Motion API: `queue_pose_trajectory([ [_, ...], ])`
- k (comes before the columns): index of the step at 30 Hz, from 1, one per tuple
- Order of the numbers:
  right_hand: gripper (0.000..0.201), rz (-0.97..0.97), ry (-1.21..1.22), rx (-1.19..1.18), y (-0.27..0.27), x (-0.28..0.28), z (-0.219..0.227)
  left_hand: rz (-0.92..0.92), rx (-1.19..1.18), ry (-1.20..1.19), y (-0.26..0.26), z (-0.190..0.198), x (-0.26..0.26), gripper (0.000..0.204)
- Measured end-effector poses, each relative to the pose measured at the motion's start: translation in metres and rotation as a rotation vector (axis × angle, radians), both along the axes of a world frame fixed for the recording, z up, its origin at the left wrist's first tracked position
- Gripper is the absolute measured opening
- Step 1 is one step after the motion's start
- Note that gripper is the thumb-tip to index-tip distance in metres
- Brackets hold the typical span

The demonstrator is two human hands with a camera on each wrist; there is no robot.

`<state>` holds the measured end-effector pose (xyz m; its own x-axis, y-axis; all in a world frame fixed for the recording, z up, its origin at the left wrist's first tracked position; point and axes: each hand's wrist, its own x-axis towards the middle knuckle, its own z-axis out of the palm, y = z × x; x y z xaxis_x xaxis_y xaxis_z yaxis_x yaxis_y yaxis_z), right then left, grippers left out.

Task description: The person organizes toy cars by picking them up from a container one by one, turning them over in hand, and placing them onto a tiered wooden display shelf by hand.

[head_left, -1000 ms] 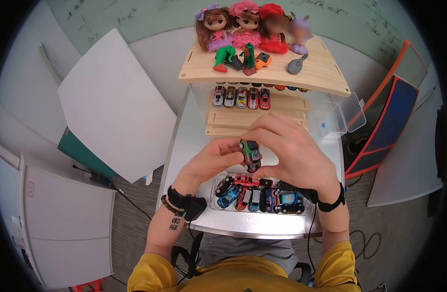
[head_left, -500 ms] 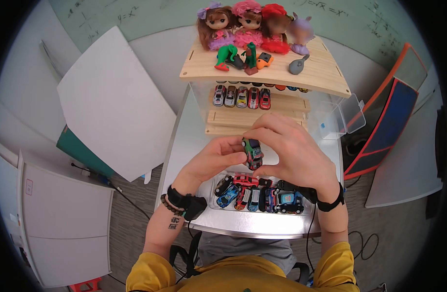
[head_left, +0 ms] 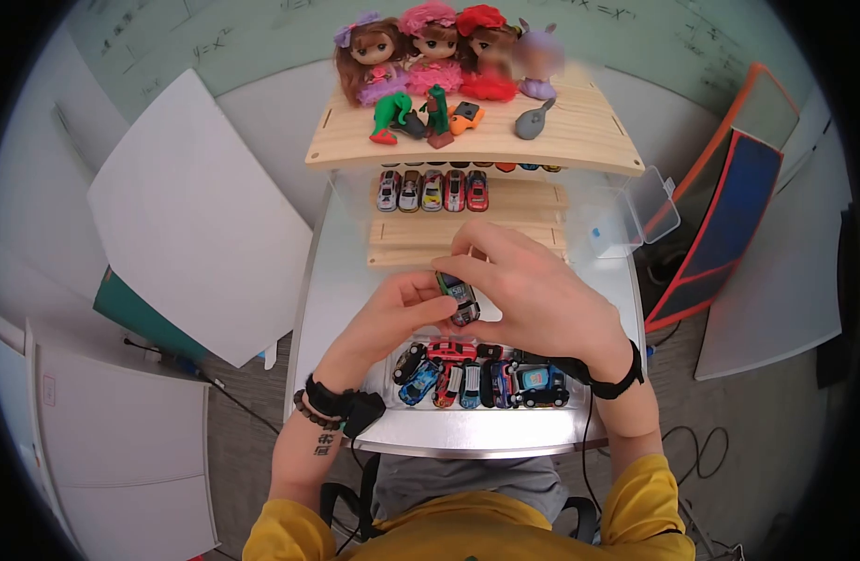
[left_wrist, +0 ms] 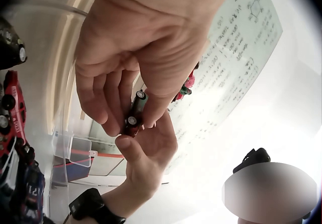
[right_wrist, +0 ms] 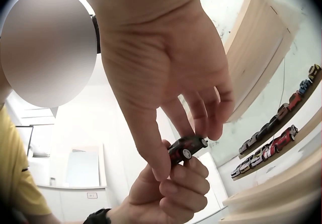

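A small dark toy car (head_left: 461,304) with some green and a number on it is held above the table between both hands. My left hand (head_left: 404,313) pinches it between thumb and fingers from the left. From the right, my right hand (head_left: 537,299) has its thumb at one end of the car and its fingertips at the other. Two wheels of the toy car (left_wrist: 135,114) show in the left wrist view. Just below the hands, a clear tray (head_left: 390,376) holds several toy cars, among them a red car (head_left: 451,351) and a blue car (head_left: 419,381).
Behind the hands stands a tiered wooden shelf (head_left: 579,140) with several toy cars (head_left: 433,191) in a row. Dolls (head_left: 434,61) and small figures sit on its top. An opened clear box (head_left: 617,229) stands at the right. A cable (head_left: 589,467) hangs near the right arm.
The toy car has turned in the hands, so less of its green side shows in the head view. The right thumb has come closer to it. The head view has shifted slightly.
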<state>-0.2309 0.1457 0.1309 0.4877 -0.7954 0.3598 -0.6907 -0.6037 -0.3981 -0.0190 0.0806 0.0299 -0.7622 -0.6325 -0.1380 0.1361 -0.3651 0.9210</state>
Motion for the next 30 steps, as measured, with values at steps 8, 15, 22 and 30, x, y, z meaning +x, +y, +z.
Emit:
queue_pose_trajectory([
  [8, 0.057, 0.002, 0.014, 0.006, 0.000, -0.007, -0.002, -0.020, 0.026, 0.143, -0.001, 0.002, 0.004, 0.021],
  [15, 0.052, 0.008, 0.014, -0.027, 0.000, -0.006, 0.001, -0.055, 0.013, 0.138, -0.005, -0.005, 0.008, 0.040],
  [22, 0.054, -0.008, 0.042, -0.004, 0.002, -0.005, 0.004, -0.032, -0.008, 0.144, -0.002, 0.002, 0.006, 0.020],
  [30, 0.054, -0.004, 0.029, -0.015, 0.001, -0.004, 0.003, -0.087, -0.007, 0.140, -0.008, -0.010, 0.010, 0.038],
])
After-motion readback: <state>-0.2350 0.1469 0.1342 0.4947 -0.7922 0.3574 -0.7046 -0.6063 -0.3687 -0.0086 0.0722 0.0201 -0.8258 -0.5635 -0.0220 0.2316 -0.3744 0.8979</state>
